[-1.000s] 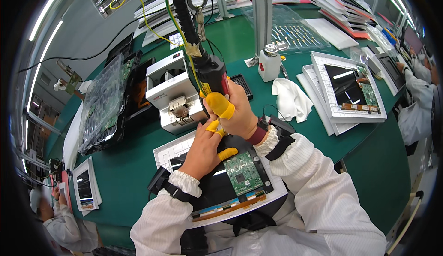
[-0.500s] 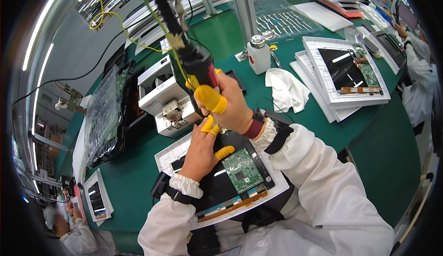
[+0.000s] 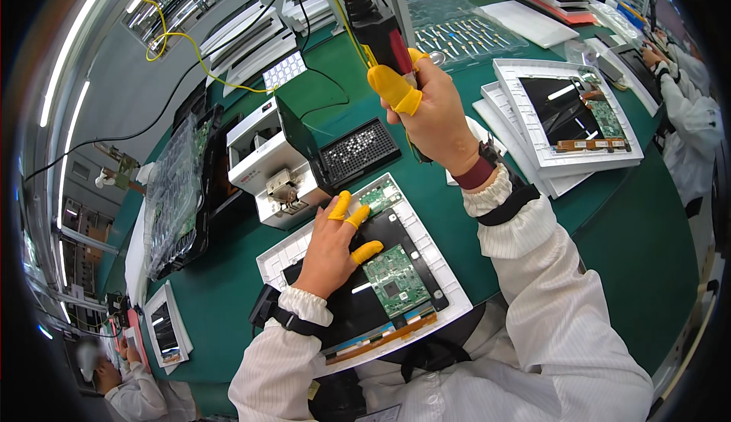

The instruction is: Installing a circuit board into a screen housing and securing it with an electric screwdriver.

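R hand [image 3: 442, 121] clenched round blk/red cylindrical power driver [image 3: 386, 41], up & right of rectangular white-framed blk display panel [image 3: 388, 232] on smooth green table [image 3: 228, 293]. L hand [image 3: 329, 251] nearer, spread on panel, grasping nothing. Panel's long axis: can't tell.

We are seeing an electronics assembly workshop: a green bench [image 3: 221, 300] is carrying a white-framed display unit [image 3: 346, 312] with an exposed circuit board [image 3: 397, 280], tube lights [image 3: 71, 40] are glowing, and white-clad co-workers [image 3: 691, 125] are working nearby.
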`<state>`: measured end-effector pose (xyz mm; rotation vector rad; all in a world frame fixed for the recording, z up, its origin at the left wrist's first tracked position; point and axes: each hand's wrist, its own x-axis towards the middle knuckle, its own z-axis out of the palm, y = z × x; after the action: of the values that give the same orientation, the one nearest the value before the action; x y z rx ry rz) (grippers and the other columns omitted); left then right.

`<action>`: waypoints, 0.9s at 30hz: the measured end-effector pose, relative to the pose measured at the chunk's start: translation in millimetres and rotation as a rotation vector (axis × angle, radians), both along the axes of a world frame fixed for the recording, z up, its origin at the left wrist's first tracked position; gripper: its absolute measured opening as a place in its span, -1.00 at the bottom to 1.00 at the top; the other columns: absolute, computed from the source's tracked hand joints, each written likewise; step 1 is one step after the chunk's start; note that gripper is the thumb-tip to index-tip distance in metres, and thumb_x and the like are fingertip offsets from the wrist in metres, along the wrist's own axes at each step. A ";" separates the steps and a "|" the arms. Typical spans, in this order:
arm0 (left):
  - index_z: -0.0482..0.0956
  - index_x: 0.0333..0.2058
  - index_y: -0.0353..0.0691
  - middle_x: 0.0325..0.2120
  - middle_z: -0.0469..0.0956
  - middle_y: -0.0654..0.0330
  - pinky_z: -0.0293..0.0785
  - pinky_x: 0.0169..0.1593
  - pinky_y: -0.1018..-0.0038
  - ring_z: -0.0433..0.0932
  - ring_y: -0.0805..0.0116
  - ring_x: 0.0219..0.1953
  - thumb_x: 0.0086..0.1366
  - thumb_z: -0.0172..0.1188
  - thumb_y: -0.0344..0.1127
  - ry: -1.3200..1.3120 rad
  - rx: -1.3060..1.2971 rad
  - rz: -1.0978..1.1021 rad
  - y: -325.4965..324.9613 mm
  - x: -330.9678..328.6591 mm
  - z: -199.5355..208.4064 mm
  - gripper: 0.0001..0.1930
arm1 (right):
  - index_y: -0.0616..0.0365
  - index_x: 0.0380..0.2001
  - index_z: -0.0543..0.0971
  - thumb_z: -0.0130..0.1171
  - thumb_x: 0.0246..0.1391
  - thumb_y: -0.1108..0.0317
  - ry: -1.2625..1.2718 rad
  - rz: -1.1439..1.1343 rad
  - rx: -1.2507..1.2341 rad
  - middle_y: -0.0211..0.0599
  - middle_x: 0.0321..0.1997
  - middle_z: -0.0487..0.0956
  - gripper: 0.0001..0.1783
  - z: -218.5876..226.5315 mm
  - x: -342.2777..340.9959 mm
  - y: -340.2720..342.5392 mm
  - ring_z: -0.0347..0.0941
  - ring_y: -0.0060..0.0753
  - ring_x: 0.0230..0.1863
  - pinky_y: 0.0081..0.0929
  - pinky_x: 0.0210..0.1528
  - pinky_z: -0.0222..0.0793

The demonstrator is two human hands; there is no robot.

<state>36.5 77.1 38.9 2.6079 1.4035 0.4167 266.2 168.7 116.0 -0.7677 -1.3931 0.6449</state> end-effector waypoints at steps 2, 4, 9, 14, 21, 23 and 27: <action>0.49 0.10 -0.16 0.25 0.21 -0.12 0.08 0.36 0.05 0.16 -0.18 0.30 0.12 0.39 -0.11 0.034 0.029 -0.031 0.8 -1.6 -1.2 -0.42 | 0.25 -0.20 0.50 0.36 0.04 0.00 0.044 0.021 -0.026 -0.39 -0.52 0.51 -0.48 1.3 2.4 -5.1 0.33 -0.58 -0.57 -0.48 -0.46 0.30; 0.52 0.07 -0.18 0.25 0.21 -0.15 0.11 0.34 0.05 0.17 -0.19 0.28 0.13 0.38 -0.11 0.041 0.043 -0.050 1.2 0.7 0.5 -0.46 | 0.26 -0.20 0.51 0.35 0.04 -0.06 0.042 0.017 -0.029 -0.38 -0.52 0.52 -0.44 -0.1 5.4 -8.7 0.35 -0.59 -0.55 -0.51 -0.46 0.31; 0.53 0.06 -0.19 0.23 0.22 -0.21 0.12 0.33 0.08 0.18 -0.18 0.27 0.18 0.33 -0.09 0.123 0.068 -0.081 0.2 -3.6 4.2 -0.49 | 0.26 -0.19 0.51 0.36 0.04 -0.03 -0.015 -0.063 0.022 -0.39 -0.49 0.54 -0.46 2.0 11.9 -18.9 0.38 -0.61 -0.51 -0.55 -0.41 0.35; 0.35 0.21 -0.20 0.25 0.20 -0.19 0.05 0.36 0.16 0.14 -0.18 0.31 0.25 0.26 -0.15 0.079 -0.022 -0.031 -10.6 -5.8 11.4 -0.40 | 0.29 -0.03 0.44 0.43 -0.01 0.07 0.045 -0.082 0.049 -0.34 -0.37 0.57 -0.37 -8.0 13.4 -22.9 0.44 -0.60 -0.45 -0.60 -0.32 0.42; 0.24 0.26 -0.28 0.26 0.21 -0.20 0.07 0.34 0.19 0.15 -0.15 0.31 0.30 0.20 -0.12 -0.176 -0.009 0.139 -50.7 -41.3 28.7 -0.36 | 0.27 0.10 0.36 0.39 0.03 0.22 -0.155 -0.421 0.348 -0.21 -0.19 0.53 -0.36 -25.9 36.9 -57.0 0.49 -0.32 -0.18 -0.43 -0.03 0.40; 0.26 0.25 -0.29 0.24 0.23 -0.18 0.09 0.34 0.21 0.17 -0.12 0.29 0.34 0.16 -0.08 -0.195 0.056 0.187 -60.8 -64.3 32.1 -0.38 | 0.26 0.08 0.38 0.35 0.07 0.25 -0.102 -0.386 0.350 -0.21 -0.18 0.52 -0.42 -30.0 42.7 -88.8 0.49 -0.28 -0.15 -0.40 0.01 0.39; 0.29 0.21 -0.33 0.16 0.34 -0.10 0.18 0.28 0.28 0.31 -0.02 0.21 0.41 0.05 -0.12 -0.359 0.092 0.458 -84.1 -120.5 24.3 -0.48 | 0.27 -0.08 0.51 0.27 0.14 0.30 -0.195 -0.132 0.029 -0.23 -0.26 0.56 -0.65 -49.4 49.3 -152.9 0.52 -0.34 -0.22 -0.45 -0.09 0.42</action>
<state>-84.0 -7.0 63.2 2.1041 1.8630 0.9701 315.5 15.8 66.5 -0.9093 -1.5109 0.4555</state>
